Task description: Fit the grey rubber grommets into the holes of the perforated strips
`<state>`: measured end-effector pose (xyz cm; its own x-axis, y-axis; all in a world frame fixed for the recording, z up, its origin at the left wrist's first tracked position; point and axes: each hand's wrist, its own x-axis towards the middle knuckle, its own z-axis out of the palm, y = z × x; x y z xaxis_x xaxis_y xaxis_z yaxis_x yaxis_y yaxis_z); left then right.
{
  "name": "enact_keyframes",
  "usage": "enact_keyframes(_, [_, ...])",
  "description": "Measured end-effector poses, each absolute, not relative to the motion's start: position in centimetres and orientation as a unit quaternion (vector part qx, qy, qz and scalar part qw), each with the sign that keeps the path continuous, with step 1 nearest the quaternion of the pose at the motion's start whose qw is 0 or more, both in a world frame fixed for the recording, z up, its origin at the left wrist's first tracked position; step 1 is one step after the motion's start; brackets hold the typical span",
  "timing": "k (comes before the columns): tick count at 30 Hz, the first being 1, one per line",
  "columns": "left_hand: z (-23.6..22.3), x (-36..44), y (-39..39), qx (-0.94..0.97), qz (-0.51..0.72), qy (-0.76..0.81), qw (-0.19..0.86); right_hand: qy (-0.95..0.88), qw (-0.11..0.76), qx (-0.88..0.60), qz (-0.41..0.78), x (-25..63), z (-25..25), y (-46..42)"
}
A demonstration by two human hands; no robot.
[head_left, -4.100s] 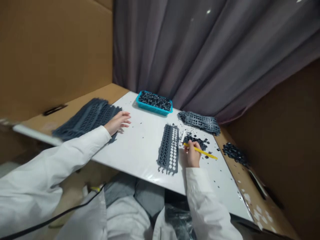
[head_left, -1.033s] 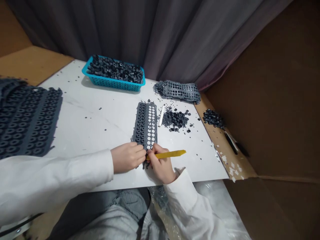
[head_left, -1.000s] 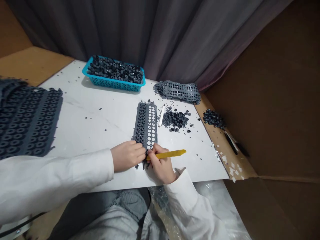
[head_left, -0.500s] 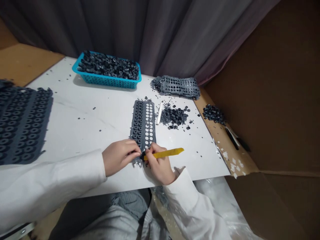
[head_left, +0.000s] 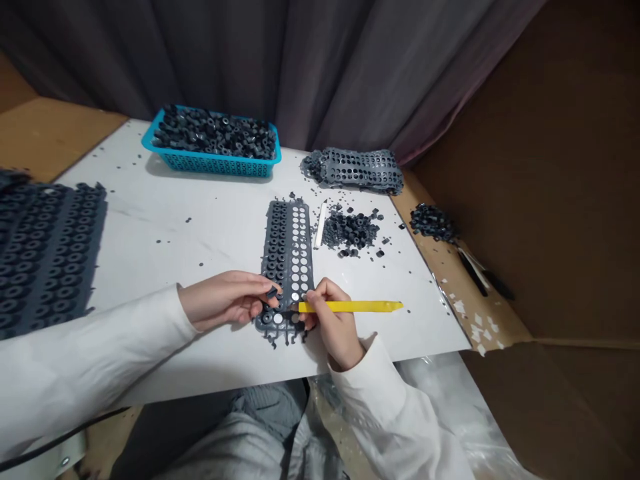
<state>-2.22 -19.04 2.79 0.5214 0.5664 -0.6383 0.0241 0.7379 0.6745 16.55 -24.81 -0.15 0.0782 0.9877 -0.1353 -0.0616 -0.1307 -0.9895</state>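
Note:
On the white tabletop lies a dark grey rubber sheet [head_left: 289,267], its left side filled with ring-shaped parts and its right side showing rows of round holes. My left hand [head_left: 233,300] pinches a small black rubber ring part [head_left: 271,292] between thumb and fingertips, above the sheet's lower left. The fingers of my right hand [head_left: 333,320] are closed around a yellow pen-like tool [head_left: 355,307], whose dark tip points left over the sheet's lower rows. Part of the sheet's lower right is hidden by that hand.
A blue basket [head_left: 215,165] heaped with dark parts stands at the back. Stacked holed sheets [head_left: 363,170], a loose pile of parts [head_left: 353,230] and a white stick [head_left: 321,225] lie rightward. A larger ringed sheet [head_left: 50,260] covers the left. Tweezer-like tools [head_left: 480,273] lie on cardboard.
My left hand has lifted back to the left, with a small black part in its fingers. My right hand has moved slightly right with the yellow tool, uncovering the sheet's lower end.

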Motion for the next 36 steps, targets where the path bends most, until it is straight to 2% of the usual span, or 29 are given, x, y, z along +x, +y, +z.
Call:
enact_keyframes(5, [3.0, -1.9, -19.3, 0.245, 0.182, 0.439, 0.845, -0.450, 0.513, -0.524, 0.510, 16.7, 1.4, -25.0])
enact_keyframes(15, [2.7, -1.8, -19.7, 0.234, 0.173, 0.454, 0.842, -0.531, 0.502, -0.507, 0.457, 16.7, 2.9, -25.4])
enact_keyframes(32, [2.6, -1.0, -20.7, 0.411, 0.199, 0.383, 0.803, -0.653, 0.436, -0.491, 0.378, 17.4, 3.5, -22.8])
enact_keyframes(34, [2.4, -1.3, -20.7, 0.472, 0.200, 0.380, 0.770, -0.644, 0.462, -0.504, 0.343, 19.6, 3.3, -20.6])
enact_keyframes(36, [2.1, -1.6, -20.9, 0.593, 0.204, 0.393, 0.673, -0.603, 0.507, -0.554, 0.270, 22.7, 2.9, -17.7])
